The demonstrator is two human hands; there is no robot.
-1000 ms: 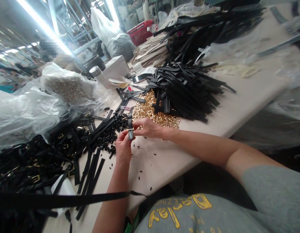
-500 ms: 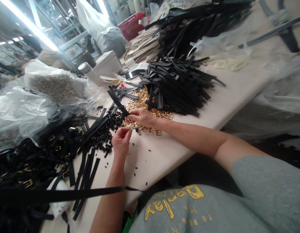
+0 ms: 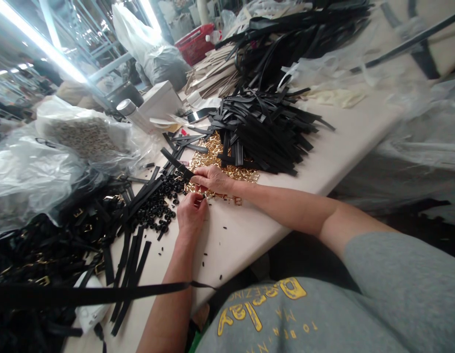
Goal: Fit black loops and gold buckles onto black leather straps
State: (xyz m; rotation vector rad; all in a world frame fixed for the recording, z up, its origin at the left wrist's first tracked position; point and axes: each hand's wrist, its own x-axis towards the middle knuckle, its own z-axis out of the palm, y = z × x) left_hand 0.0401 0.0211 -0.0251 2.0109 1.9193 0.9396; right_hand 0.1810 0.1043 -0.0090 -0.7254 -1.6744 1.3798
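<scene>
My right hand [image 3: 214, 178] pinches one end of a short black strap [image 3: 176, 163] that points up and to the left, just above a heap of small gold buckles [image 3: 216, 162]. Right below it, my left hand [image 3: 191, 214] is curled, its fingertips pressed together at the near edge of the gold buckles; what they hold is too small to make out. A pile of small black loops [image 3: 159, 203] lies just left of both hands on the white table [image 3: 341, 152].
A big stack of black straps [image 3: 264, 127] lies behind the buckles. Finished straps with gold buckles [image 3: 47, 245] are heaped at the left, with clear plastic bags [image 3: 36, 166] behind. A white box [image 3: 161, 100] and a metal can [image 3: 130, 110] stand farther back. A long black strap [image 3: 84, 294] crosses my left forearm.
The strap swung from upright between both hands to slanting up-left in my right hand alone. My left hand let go of it, dropped, then closed in under the right hand at the buckles.
</scene>
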